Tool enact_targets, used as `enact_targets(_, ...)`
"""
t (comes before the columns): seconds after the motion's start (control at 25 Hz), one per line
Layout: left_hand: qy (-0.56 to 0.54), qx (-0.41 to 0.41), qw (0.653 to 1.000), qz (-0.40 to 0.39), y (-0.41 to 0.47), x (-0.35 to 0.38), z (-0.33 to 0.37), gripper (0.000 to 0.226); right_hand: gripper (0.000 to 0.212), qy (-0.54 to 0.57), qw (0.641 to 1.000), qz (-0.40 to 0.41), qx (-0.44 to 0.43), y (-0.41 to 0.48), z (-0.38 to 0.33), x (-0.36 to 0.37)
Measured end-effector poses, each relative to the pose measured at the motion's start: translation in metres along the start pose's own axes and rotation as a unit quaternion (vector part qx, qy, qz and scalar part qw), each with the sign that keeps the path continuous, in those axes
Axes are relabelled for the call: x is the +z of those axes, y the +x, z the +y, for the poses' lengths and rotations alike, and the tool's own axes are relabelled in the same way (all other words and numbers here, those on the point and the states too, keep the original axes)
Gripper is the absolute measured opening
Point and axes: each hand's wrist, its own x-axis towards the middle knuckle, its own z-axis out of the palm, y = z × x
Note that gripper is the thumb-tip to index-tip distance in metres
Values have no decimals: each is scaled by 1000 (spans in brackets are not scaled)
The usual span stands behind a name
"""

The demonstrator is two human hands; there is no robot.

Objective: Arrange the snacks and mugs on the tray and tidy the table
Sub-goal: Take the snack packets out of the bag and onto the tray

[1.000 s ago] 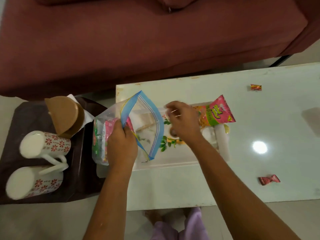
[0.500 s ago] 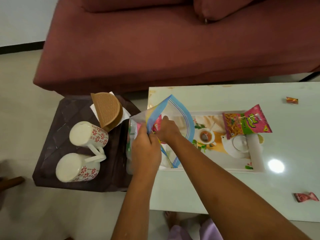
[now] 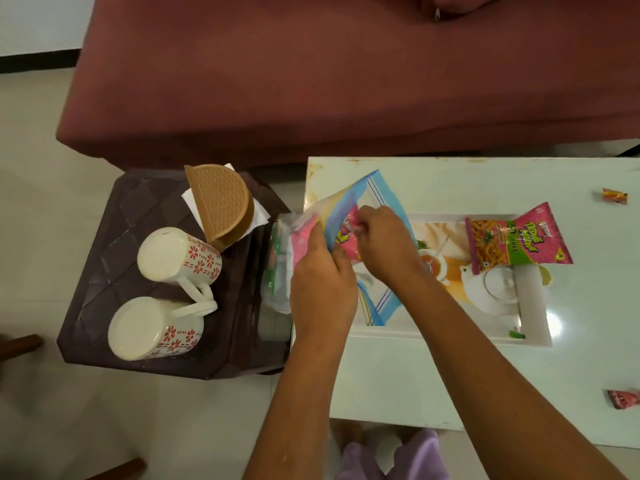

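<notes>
My left hand (image 3: 322, 289) grips the near lip of a clear zip bag (image 3: 377, 199) with a blue seal, held open over the left end of the white tray (image 3: 533, 306). My right hand (image 3: 388, 244) reaches into the bag's mouth and pinches a pink snack packet (image 3: 349, 230) there. Another pink and green snack packet (image 3: 512, 240) lies on the tray's right part. Two white mugs with red flowers, one at the back (image 3: 180, 254) and one at the front (image 3: 152, 327), lie on their sides on the dark stool (image 3: 114, 216) to the left.
A tan half-round napkin holder (image 3: 221, 202) with white napkins stands at the stool's back. Two wrapped sweets, one orange (image 3: 614, 196) and one red (image 3: 623, 398), lie on the white table (image 3: 433, 386) at the right. A maroon sofa (image 3: 346, 81) runs behind.
My right hand left the tray's middle and went into the bag's mouth, closing on the pink packet. The view shifted so the stool and mugs sit nearer the centre.
</notes>
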Motion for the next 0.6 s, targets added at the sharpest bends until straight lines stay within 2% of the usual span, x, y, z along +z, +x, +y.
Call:
enact_targets(0.16, 27, -12, 1000, -3, 5, 7, 7, 39, 8, 123, 987, 98, -13, -34, 32, -65)
enact_targets(0.24, 38, -17, 999, -8, 6, 14, 12, 42, 9, 262, 958, 111, 25, -48, 60, -95)
enact_targets(0.32, 42, -14, 999, -3, 4, 21, 15, 45, 19, 369, 915, 141, 78, -56, 94, -119)
enact_targets(0.4, 46, -13, 999, 4, 4, 29, 17, 48, 22, 387, 891, 197, 130, -57, 132, -130)
enact_targets(0.48, 49, -18, 999, 0, 5, 35, 17, 48, 15, 365, 878, 237, 200, -49, 169, -124)
enact_targets(0.6, 42, -18, 999, -4, 3, 41, 18, 46, 14, 326, 886, 216, 249, -27, 200, -100)
